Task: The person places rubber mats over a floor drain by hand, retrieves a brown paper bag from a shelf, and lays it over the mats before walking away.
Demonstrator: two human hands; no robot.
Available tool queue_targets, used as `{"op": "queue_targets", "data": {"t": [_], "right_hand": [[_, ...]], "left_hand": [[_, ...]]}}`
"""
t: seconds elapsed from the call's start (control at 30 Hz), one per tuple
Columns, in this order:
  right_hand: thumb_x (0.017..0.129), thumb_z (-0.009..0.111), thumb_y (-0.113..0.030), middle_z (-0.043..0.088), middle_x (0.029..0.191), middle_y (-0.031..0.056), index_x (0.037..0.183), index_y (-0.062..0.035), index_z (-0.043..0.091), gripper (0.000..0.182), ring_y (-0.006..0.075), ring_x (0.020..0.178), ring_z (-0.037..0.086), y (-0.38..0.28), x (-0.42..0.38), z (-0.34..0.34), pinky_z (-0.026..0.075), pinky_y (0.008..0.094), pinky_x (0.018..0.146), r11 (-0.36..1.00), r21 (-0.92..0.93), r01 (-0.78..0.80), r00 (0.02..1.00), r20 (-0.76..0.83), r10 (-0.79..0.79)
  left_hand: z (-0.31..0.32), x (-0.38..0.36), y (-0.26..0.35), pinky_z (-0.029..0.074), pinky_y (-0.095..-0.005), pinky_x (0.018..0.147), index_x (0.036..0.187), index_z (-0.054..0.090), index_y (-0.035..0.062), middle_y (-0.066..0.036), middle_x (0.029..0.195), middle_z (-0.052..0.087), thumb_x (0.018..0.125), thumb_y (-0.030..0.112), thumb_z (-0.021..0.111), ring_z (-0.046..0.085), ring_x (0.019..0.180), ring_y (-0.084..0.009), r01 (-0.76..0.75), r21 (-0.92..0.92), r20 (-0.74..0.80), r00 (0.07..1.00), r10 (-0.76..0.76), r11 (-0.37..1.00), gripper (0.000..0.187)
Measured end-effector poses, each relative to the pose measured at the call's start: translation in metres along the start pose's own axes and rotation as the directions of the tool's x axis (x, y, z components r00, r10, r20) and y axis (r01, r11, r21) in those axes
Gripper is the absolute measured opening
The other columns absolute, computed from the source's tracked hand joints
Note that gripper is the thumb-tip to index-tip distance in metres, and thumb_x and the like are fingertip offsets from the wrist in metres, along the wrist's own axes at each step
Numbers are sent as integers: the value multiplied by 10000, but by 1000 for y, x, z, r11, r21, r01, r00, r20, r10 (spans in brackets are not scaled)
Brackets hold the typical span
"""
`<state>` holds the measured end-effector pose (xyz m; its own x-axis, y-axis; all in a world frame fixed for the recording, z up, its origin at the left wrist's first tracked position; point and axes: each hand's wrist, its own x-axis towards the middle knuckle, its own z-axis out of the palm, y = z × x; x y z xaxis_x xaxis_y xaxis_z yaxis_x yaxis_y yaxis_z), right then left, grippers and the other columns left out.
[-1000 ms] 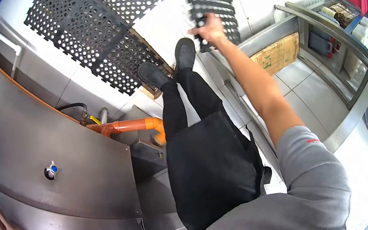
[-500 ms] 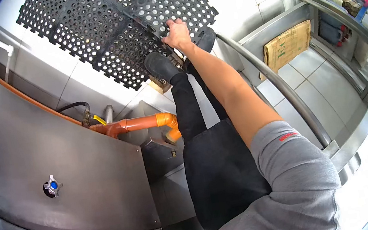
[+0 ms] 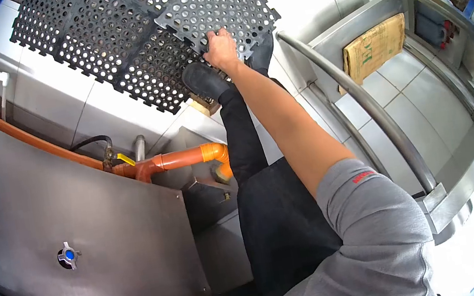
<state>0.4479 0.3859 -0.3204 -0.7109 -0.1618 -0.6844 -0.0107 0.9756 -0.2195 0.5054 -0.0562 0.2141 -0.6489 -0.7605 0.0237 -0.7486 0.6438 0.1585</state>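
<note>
My right hand (image 3: 220, 51) reaches down to the floor, fingers curled over the near edge of a black perforated rubber mat tile (image 3: 223, 6). That tile's left corner lies over the neighbouring mat sections (image 3: 112, 35), which spread across the white floor to the left. Just below the hand, a dark shoe (image 3: 205, 81) is at the mat's edge, and the other shoe (image 3: 262, 53) is partly behind the tile. My left hand is out of view.
A steel cabinet (image 3: 87, 199) with a blue-centred knob (image 3: 70, 255) stands at left. Beside it run an orange drain pipe (image 3: 181, 158) and a yellow-handled valve (image 3: 125, 159). On the right is a tubular steel frame (image 3: 358, 106) with folded cardboard (image 3: 376, 48).
The tile under my right hand has shifted left, its corner now showing over the adjoining mat. My hand has moved slightly left with it, and the view has shifted a little.
</note>
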Motion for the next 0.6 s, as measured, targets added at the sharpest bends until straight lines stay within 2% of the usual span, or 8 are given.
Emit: {"op": "queue_targets", "data": {"t": [0.2, 0.33, 0.37, 0.4, 0.47, 0.5, 0.53, 0.6], "right_hand": [[638, 773, -161, 493, 1123, 217, 1145, -70, 533, 568, 381, 1090, 496, -9, 13, 28, 444, 473, 892, 998, -19, -59, 998, 12, 59], [635, 776, -166, 507, 1079, 200, 1099, -73, 525, 535, 376, 1058, 514, 5, 27, 51, 447, 474, 869, 997, 5, -80, 994, -73, 81], [656, 733, -124, 495, 1104, 189, 1110, -76, 525, 501, 367, 1088, 495, 5, 28, 52, 428, 466, 894, 995, -6, -97, 994, -48, 97], [677, 690, -82, 482, 1130, 178, 1121, -80, 526, 474, 358, 1118, 475, 5, 31, 51, 409, 458, 920, 994, -20, -109, 994, -27, 108], [663, 732, -129, 490, 1106, 189, 1115, -72, 514, 506, 367, 1078, 498, 13, 35, 65, 431, 452, 895, 994, -63, -92, 994, -62, 88], [649, 775, -176, 498, 1082, 200, 1110, -63, 502, 548, 375, 1037, 520, 14, 39, 72, 452, 447, 871, 993, -93, -80, 992, -108, 69], [649, 775, -176, 498, 1082, 200, 1110, -63, 502, 548, 375, 1037, 520, 13, 42, 74, 452, 447, 871, 993, -94, -72, 993, -101, 63], [655, 771, -182, 496, 1079, 201, 1099, -65, 500, 533, 378, 1035, 520, 12, 43, 79, 457, 440, 871, 996, -77, -47, 996, -80, 41]], "left_hand": [[1, -5, 7, 505, -356, 668, 748, 705, 34, -113, 860, 632, 731, 185, 729, 579, 832, -203, -90, 268, -46, 993, 106, 959, 154], [-3, 0, -6, 515, -375, 692, 764, 705, 20, -123, 877, 651, 779, 150, 661, 590, 878, -213, -74, 45, -28, 997, 75, 996, 139], [-4, 0, -3, 524, -391, 714, 753, 703, 11, -146, 937, 642, 790, 147, 633, 595, 905, -222, -93, 51, 72, 993, 89, 994, 157], [-3, -1, 3, 516, -380, 777, 768, 706, 11, -145, 976, 636, 790, 129, 619, 590, 940, -220, -110, 96, 117, 988, 99, 989, 148], [5, -6, 11, 478, -405, 850, 800, 708, 16, -136, 976, 633, 803, 154, 603, 581, 955, -231, -53, 305, -14, 998, 60, 951, 173], [-6, -3, 0, 422, -449, 917, 820, 709, 22, -124, 974, 629, 823, 196, 584, 574, 961, -245, -91, 278, 22, 996, 88, 956, 214], [-8, 2, -4, 397, -485, 930, 819, 708, 17, -127, 982, 621, 838, 242, 565, 573, 951, -255, -301, 275, 212, 945, 248, 913, 268], [-11, 1, -5, 410, -481, 913, 820, 708, 17, -118, 959, 636, 859, 269, 540, 577, 941, -243, -123, 293, 83, 991, 103, 948, 306]]}}
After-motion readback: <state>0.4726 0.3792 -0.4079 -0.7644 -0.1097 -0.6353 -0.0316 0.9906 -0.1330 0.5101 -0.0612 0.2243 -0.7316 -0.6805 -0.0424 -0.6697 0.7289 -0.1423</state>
